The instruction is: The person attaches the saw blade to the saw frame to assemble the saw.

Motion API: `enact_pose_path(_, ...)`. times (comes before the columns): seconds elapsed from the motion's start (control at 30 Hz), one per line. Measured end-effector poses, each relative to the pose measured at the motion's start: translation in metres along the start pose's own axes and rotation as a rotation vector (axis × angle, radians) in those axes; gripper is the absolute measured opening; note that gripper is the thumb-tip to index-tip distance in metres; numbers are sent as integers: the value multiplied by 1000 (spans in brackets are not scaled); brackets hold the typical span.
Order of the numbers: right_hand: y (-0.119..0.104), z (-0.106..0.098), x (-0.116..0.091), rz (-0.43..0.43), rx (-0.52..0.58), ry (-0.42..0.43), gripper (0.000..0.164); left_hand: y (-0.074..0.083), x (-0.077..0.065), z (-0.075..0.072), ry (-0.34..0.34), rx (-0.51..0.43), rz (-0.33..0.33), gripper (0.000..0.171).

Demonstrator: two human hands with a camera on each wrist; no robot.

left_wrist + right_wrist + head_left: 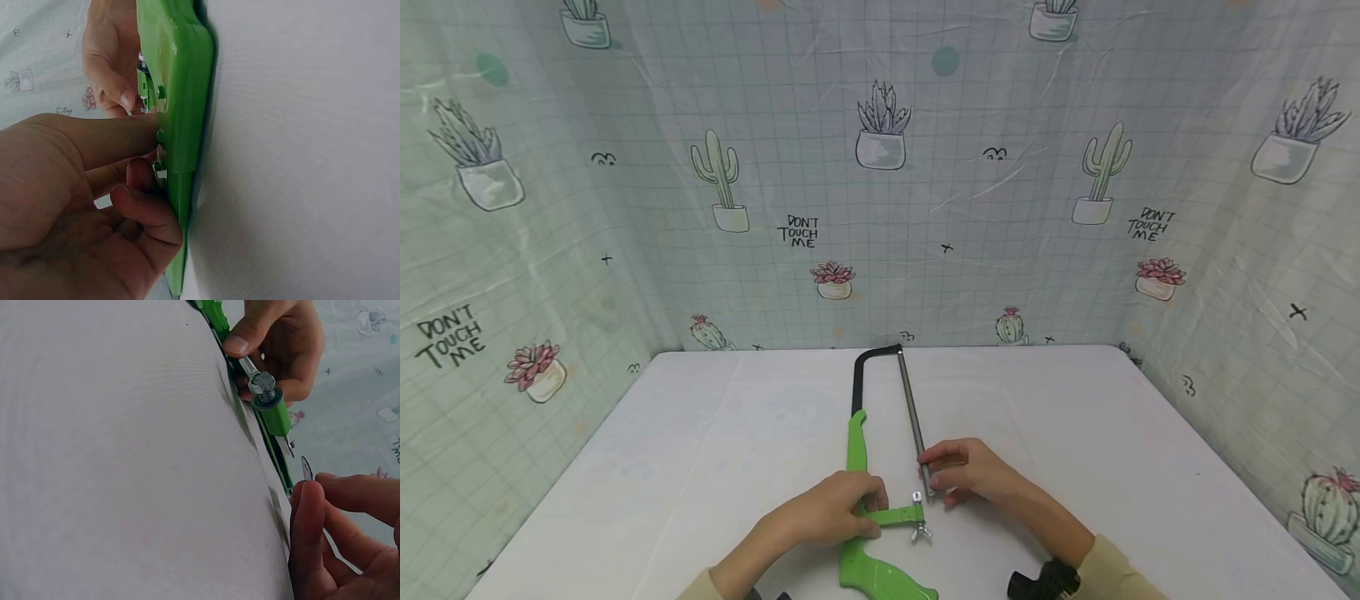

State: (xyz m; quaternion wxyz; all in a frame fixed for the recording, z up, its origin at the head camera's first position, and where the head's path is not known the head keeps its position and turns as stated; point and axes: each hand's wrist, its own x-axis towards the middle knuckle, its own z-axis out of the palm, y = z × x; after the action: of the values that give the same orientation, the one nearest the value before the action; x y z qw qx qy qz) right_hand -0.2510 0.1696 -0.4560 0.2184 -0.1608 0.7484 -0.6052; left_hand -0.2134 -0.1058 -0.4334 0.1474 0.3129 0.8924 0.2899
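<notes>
A hacksaw with a green handle and a black front frame lies on the white table. My left hand grips the green frame where its short crosspiece branches off. At that crosspiece's end sits a metal blade holder with a wing nut. The narrow grey blade meets the frame at its far tip. My right hand pinches the blade near its close end. In the right wrist view the blade's end stands apart from the holder. Fingers hide part of the blade.
White table surface surrounds the saw on both sides. A cactus-print cloth hangs behind and along the sides. A black wrist device is on my right forearm, by the sleeve.
</notes>
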Motion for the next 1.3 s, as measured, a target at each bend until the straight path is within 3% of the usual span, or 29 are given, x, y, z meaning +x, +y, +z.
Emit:
enact_pose_path(0.43, 4, 3, -1, -2, -13, -40, 41, -1, -1, 1, -1, -10, -12, 19)
enact_pose_path(0.9, 4, 1, 0, 4, -43, -25, 36, 1, 0, 1, -4, -29, -21, 20)
enact_pose_path(1.13, 6, 0, 1, 14, 1, 3, 36, 1, 1, 1, -5, -29, -16, 19)
enact_pose_path(1.3, 5, 1, 1, -4, 10, -24, 39, 2, 0, 0, -6, -31, -14, 19)
